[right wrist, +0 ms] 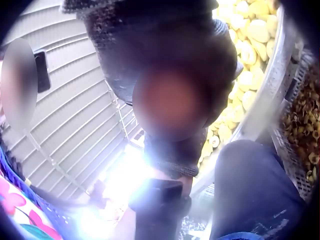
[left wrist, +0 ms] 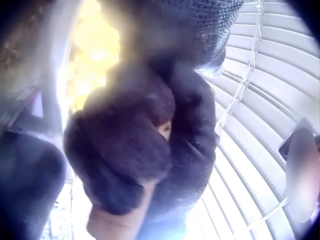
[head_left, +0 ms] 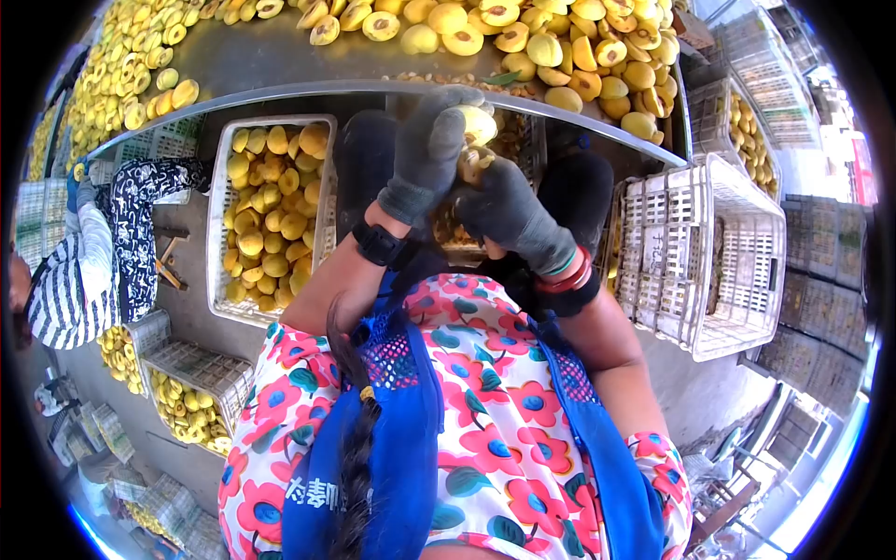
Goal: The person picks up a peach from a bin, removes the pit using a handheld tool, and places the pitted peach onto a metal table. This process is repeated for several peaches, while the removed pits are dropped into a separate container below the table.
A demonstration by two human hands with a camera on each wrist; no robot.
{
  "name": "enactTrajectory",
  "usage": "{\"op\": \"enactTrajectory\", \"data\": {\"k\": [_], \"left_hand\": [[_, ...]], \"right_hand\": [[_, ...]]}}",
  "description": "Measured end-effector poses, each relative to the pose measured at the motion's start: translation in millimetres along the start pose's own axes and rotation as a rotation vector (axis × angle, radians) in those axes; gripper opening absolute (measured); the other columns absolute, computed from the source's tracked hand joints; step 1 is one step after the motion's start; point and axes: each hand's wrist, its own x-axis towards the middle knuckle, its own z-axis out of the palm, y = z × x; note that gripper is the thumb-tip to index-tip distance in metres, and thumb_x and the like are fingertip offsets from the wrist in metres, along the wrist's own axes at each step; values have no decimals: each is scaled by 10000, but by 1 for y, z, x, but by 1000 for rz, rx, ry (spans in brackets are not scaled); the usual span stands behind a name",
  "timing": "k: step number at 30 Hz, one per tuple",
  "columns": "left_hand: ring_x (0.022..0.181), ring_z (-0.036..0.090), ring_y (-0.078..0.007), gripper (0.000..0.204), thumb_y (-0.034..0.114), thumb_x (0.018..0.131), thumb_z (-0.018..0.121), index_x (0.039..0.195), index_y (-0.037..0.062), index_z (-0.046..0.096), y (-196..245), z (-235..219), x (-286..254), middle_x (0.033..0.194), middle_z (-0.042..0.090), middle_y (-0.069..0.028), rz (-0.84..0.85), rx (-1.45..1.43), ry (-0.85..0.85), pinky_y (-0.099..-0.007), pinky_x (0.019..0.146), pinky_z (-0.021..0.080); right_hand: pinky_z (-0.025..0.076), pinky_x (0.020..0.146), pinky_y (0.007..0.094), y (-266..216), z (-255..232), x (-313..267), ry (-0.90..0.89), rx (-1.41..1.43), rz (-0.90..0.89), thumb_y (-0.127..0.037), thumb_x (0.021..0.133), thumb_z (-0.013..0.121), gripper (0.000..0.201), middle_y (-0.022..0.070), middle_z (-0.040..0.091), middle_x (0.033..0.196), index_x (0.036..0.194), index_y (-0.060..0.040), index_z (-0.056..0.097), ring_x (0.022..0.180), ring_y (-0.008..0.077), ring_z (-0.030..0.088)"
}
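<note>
In the head view, my left hand (head_left: 425, 154), in a dark grey knit glove, grips a yellow peach half (head_left: 479, 124) between thumb and fingers. Just below it, a second peach piece (head_left: 474, 164) with a brownish cut face sits at the fingertips of my right hand (head_left: 518, 215). That hand, gloved the same way, is curled round a tan handle (head_left: 494, 248), whose end pokes out under the fist. The left wrist view shows this handle (left wrist: 120, 217) below the curled fingers; its working end is hidden. Both hands meet over the lap, close to the table's edge.
A metal table (head_left: 280, 58) heaped with peach halves (head_left: 448, 23) lies ahead. A crate of peaches (head_left: 271, 219) stands left; a scrap-filled crate (right wrist: 305, 125) sits between the knees. White stacked crates (head_left: 691, 252) stand right. Another person (head_left: 84, 271) works at far left.
</note>
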Motion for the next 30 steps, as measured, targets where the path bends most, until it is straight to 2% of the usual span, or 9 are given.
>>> {"op": "enactTrajectory", "data": {"k": [1, 4, 7, 10, 16, 20, 25, 28, 30], "left_hand": [[905, 656, -189, 364, 302, 959, 443, 1089, -5, 589, -1, -1, -1, 963, 677, -120, 9, 8, -8, -304, 803, 531], [904, 653, -187, 354, 300, 959, 446, 1084, 3, 595, -1, -2, 0, 968, 675, -115, 3, 12, -11, -301, 806, 528], [910, 649, -179, 351, 305, 958, 466, 1080, 4, 598, 0, 1, 2, 975, 672, -108, 12, 41, 12, -299, 807, 524], [919, 645, -172, 334, 291, 955, 480, 1066, 2, 604, -2, 0, 1, 978, 671, -101, 2, 3, -12, -296, 810, 520], [910, 644, -170, 303, 261, 953, 492, 1042, 4, 626, -5, -12, -1, 996, 674, -93, -49, 53, -122, -293, 814, 512], [955, 645, -204, 496, 435, 961, 506, 1139, -21, 581, -10, -19, 0, 1032, 668, -137, -40, 93, -179, -316, 845, 522], [967, 647, -207, 493, 430, 960, 511, 1127, -27, 588, -9, -19, -3, 1039, 662, -128, -12, 112, -191, -320, 841, 523], [972, 647, -210, 501, 438, 957, 515, 1125, -28, 591, -6, -17, -1, 1045, 659, -122, 3, 121, -180, -321, 839, 523], [971, 647, -211, 507, 444, 955, 516, 1126, -27, 592, -6, -16, -2, 1049, 659, -122, 19, 129, -183, -321, 838, 523]], "right_hand": [[474, 577, 323, -2, -4, -1, -86, 53, 106, 3, 821, 555, 167, 50, 613, 773, 985, 10, 587, 656, 150, 589], [477, 580, 323, -4, 1, -3, -37, 72, 20, 10, 819, 553, 172, 38, 615, 787, 988, 12, 584, 655, 149, 589], [483, 632, 338, 9, 14, 3, 235, -227, -197, 8, 786, 605, 191, 90, 622, 739, 973, 42, 604, 689, 143, 559], [476, 602, 327, 13, 9, 5, 92, 31, -199, -3, 800, 619, 194, 68, 615, 736, 987, 41, 597, 659, 136, 565], [447, 500, 281, -7, -13, -3, -230, 297, 251, -20, 850, 602, 137, 36, 571, 696, 972, 41, 586, 575, 123, 571], [430, 482, 263, -2, -9, -2, -226, 276, 263, -30, 858, 599, 123, 31, 550, 680, 959, 40, 586, 561, 110, 553], [434, 487, 266, -6, -13, -3, -290, 337, 271, -33, 857, 599, 110, 28, 554, 682, 936, 43, 597, 568, 111, 557], [437, 494, 265, -6, -1, -5, -119, 63, 145, -30, 855, 600, 94, 33, 562, 688, 917, 40, 607, 577, 110, 560], [439, 499, 265, -1, 2, -5, -104, 65, 94, -29, 852, 602, 90, 38, 566, 687, 913, 37, 611, 587, 106, 563]]}}
